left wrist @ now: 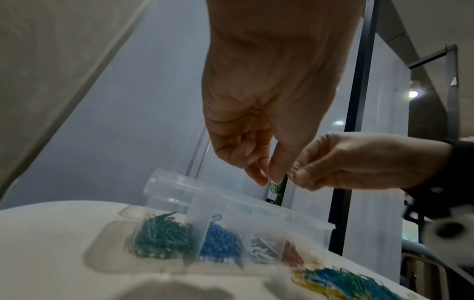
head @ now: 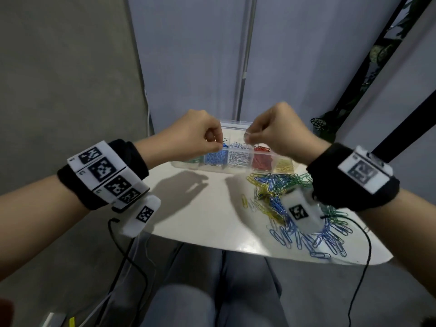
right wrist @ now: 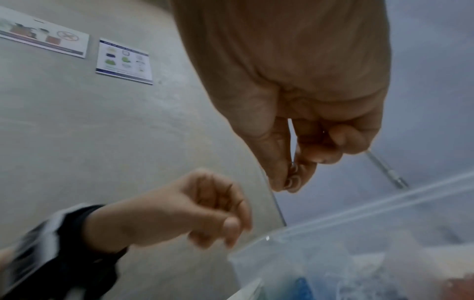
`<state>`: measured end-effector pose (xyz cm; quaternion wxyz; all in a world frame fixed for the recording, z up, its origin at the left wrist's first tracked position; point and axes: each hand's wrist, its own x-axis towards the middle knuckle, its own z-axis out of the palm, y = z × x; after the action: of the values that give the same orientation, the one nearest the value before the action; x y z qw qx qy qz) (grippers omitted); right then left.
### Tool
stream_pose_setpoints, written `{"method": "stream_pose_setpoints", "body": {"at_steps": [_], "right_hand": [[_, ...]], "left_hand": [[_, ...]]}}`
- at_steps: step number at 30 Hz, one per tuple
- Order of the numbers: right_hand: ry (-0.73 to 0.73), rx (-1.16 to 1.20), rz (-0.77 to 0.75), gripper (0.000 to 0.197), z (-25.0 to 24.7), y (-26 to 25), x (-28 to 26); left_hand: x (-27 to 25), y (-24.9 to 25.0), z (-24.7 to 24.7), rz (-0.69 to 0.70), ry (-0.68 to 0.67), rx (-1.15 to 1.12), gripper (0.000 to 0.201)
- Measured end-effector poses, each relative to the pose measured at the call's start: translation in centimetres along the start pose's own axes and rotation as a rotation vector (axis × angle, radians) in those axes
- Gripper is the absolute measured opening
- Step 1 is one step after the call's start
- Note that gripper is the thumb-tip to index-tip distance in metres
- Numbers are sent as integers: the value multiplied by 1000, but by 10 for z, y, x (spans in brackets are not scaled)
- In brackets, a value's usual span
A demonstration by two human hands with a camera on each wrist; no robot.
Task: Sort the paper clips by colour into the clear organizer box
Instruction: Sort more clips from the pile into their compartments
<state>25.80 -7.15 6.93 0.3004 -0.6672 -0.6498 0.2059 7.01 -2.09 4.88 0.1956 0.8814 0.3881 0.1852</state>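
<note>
The clear organizer box (head: 233, 125) stands at the table's far side, with green (left wrist: 161, 237), blue (head: 215, 156), white (head: 239, 154), red (head: 260, 160) and yellow (head: 284, 165) clips in separate compartments. My left hand (head: 203, 135) hovers over the blue compartment, thumb and forefinger tips together (left wrist: 266, 178) with nothing seen between them. A dark blue clip (left wrist: 216, 217) shows just under them, apart from the fingers. My right hand (head: 271, 135) is above the white compartment and pinches a few pale clips (right wrist: 292, 171).
A loose pile of mixed blue, green and yellow clips (head: 295, 204) covers the table's right half, under my right wrist. The table's rounded front edge (head: 236, 246) is close to my lap. Black cables (head: 127, 256) hang from both wrist units.
</note>
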Motion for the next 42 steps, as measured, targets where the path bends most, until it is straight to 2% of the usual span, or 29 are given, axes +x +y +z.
{"method": "stream_pose_setpoints", "body": {"at_steps": [2, 6, 12, 16, 19, 22, 25, 32, 38, 42], "right_hand": [[34, 18, 62, 8, -2, 3, 12], [-10, -15, 115, 17, 4, 12, 22], [40, 20, 84, 15, -16, 21, 0], [-34, -29, 58, 6, -27, 28, -26], [-168, -118, 72, 5, -21, 39, -44], [-292, -144, 99, 6, -9, 51, -58], [-344, -128, 97, 8, -3, 61, -65], [-390, -130, 78, 13, 1, 68, -67], [-446, -247, 19, 9, 2, 62, -74], [-430, -388, -39, 6, 8, 60, -76]], "left_hand": [[-4, 2, 7, 16, -47, 16, 2], [-9, 11, 26, 130, -172, 24, 7], [-1, 15, 55, 267, -282, 131, 20], [7, 26, 69, 333, -299, 138, 21], [8, 34, 79, 374, -350, 180, 21], [4, 36, 86, 378, -386, 242, 26], [0, 36, 86, 340, -390, 250, 35], [-5, 29, 86, 322, -344, 204, 6], [-7, 30, 89, 311, -361, 226, 23], [-9, 33, 88, 314, -350, 232, 12]]}}
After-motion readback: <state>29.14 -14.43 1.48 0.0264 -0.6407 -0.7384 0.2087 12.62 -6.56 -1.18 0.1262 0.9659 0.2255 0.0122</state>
